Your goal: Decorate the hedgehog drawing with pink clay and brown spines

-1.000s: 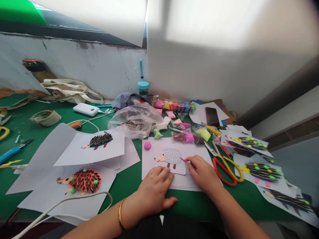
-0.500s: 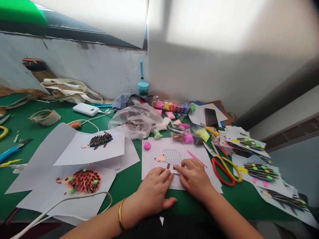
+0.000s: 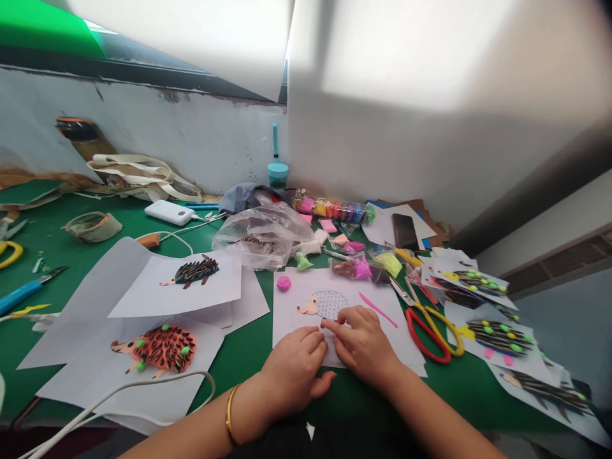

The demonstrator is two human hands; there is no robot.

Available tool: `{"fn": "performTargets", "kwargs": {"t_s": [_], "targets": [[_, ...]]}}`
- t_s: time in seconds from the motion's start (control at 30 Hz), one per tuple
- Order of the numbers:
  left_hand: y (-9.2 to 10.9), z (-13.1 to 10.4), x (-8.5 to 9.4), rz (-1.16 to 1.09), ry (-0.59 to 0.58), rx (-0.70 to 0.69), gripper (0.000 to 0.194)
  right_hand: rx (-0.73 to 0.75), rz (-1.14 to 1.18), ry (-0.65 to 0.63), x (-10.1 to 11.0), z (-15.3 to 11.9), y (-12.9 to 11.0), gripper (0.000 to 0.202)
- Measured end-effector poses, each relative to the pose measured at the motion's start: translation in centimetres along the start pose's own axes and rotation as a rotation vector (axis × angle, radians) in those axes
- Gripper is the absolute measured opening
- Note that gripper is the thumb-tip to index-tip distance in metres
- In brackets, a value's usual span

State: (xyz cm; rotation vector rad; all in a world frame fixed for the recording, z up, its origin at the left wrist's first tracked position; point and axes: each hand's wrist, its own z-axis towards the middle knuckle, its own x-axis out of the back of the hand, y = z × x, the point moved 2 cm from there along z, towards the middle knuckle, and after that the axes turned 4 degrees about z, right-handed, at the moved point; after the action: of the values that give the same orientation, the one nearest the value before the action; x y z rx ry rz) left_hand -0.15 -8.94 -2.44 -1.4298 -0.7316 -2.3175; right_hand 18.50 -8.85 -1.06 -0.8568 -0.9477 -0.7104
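Observation:
A white sheet of paper point(image 3: 285, 319) lies in front of me with a hedgehog picture point(image 3: 331, 305) on it: a blue-outlined body with small curved marks and a peach clay face. My left hand point(image 3: 297, 364) rests flat along the sheet's lower left, fingers stretched forward and thumb out to the side, holding nothing. With its index finger extended, my right hand point(image 3: 366, 344) touches the sheet at the hedgehog's feet and covers most of the brown legs. A pink clay ball point(image 3: 284, 284) sits on the sheet's upper left, and a pink plastic knife point(image 3: 377, 309) lies at its right.
Red-and-yellow scissors point(image 3: 433, 331) lie right of the sheet. Behind it are bagged clay pieces point(image 3: 354, 268) and a clear plastic bag point(image 3: 262, 233) of seeds. Seed-covered hedgehogs lie on papers left point(image 3: 162, 347) and right point(image 3: 497, 338). A white cable point(image 3: 143, 382) crosses the left.
My right hand has shifted slightly left; its index fingertip has moved from the hedgehog's right leg to the left one. My left hand stays nearly in place. The view has tilted slightly.

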Motion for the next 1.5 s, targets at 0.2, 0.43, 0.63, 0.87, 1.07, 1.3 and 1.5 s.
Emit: {"fn": "performTargets", "kwargs": {"t_s": [0.2,0.43,0.63,0.87,1.07,1.3,1.5], "targets": [[-0.4,-0.3,-0.8,0.049,-0.035,0.016,0.057,-0.234,-0.210,0.169,0.8,-0.3,5.5,0.039],[-0.2,0.1,0.1,0.006,-0.008,-0.021,0.043,-0.165,-0.136,0.194,0.5,-0.8,7.3,0.028],[-0.2,0.7,0.6,0.044,-0.023,0.067,0.033,-0.066,-0.071,0.117,0.0,-0.3,6.0,0.028],[-0.2,0.9,0.2,0.074,-0.075,0.085,0.032,-0.086,-0.044,0.123,-0.3,-0.2,6.2,0.027],[-0.4,0.9,0.3,0.059,-0.069,0.092,0.030,-0.108,-0.005,0.127,0.0,0.1,5.8,0.026],[-0.3,0.9,0.2,0.047,-0.053,0.081,0.029,-0.078,0.007,0.144,0.2,0.2,5.6,0.024],[-0.3,1.0,0.2,0.066,-0.074,0.085,0.027,-0.076,-0.025,0.139,0.2,0.2,5.6,0.027]]}}
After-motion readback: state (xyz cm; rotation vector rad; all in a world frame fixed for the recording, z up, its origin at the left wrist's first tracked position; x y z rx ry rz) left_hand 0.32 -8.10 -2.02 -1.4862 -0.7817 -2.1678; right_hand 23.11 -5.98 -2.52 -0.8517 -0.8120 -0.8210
